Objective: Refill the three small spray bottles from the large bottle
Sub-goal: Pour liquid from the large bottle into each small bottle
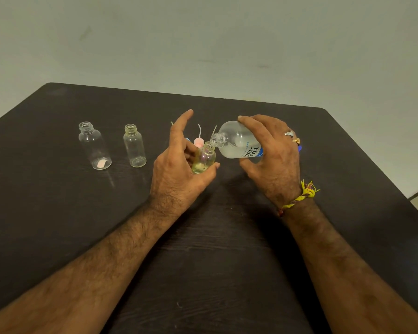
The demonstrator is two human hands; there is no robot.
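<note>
Left hand (179, 165) grips small clear plastic bottle (204, 159), part-filled; right hand (273, 155) tips large clear labelled bottle (237, 141) into it. Two clear small bottles (94, 145) (134, 145) remain empty.

The table (58, 213) looks like dark, matt wood with visible grain. The small spray bottles (95, 145) and large bottle (237, 141) are clear, glossy plastic. The wristband (299, 196) is knotted yellow thread.

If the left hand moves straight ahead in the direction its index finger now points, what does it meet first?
Probably nothing on the table. The left hand holds the small bottle; its index finger points up and away, above the pink spray cap, toward the wall. Depth is unclear.
</note>
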